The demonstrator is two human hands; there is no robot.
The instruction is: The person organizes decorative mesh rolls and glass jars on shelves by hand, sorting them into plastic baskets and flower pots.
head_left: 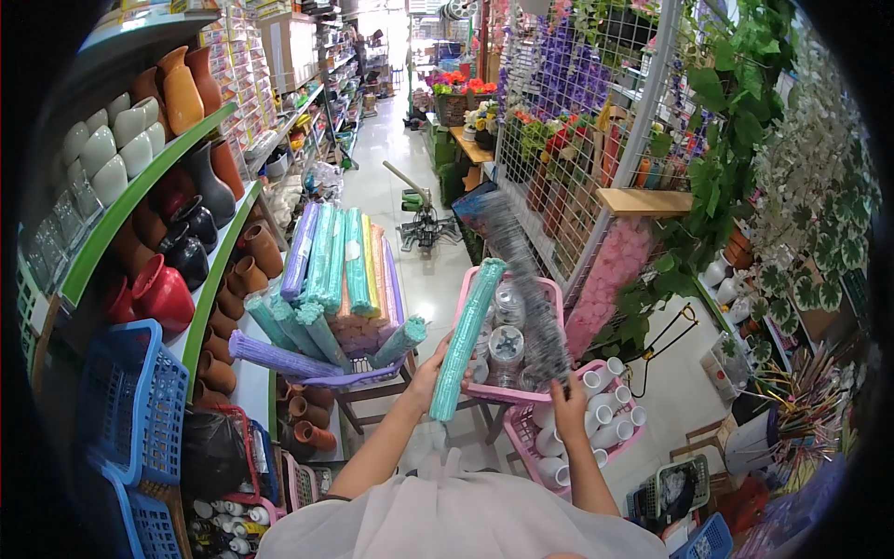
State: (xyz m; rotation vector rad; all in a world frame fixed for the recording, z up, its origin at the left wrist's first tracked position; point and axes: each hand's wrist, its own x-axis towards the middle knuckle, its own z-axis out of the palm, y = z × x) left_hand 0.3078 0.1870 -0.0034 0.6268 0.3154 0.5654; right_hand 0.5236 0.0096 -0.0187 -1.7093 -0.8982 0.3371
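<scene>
The left hand (430, 380) has its fingers curled round the lower part of 1 teal roll (467, 340), which slants up and away from them, its top end leaning right. The right hand (570, 408) has its fingers closed on the near end of 1 dark bundle (526, 284); from those fingers it stretches forward and to the left, blurred along its length, so its material is hard to make out. The roll and the bundle are apart, the roll to the left of the bundle.

Beyond and between the 2 sets of fingers is the pink basket (557, 303), holding clear jars (506, 345). The roll and the bundle both cross over it in view; whether either touches its rim cannot be told. Just below and around the right fingers lies the pink crate (518, 433), filled with white vases (603, 413).

To the left of the left fingers is the purple basket (372, 374), packed with upright rolls (321, 252) in purple, teal, yellow and orange. Near its front, 1 purple roll (279, 357) lies tilted, pointing left.

Well ahead of the fingers, a pole with a green part (416, 198) leans over the floor (374, 168). Far left of the left fingers, curved shelves (149, 197) carry pots (180, 93); ahead and right of the right fingers, a wire grid (568, 200) stands by flowers (568, 70).
</scene>
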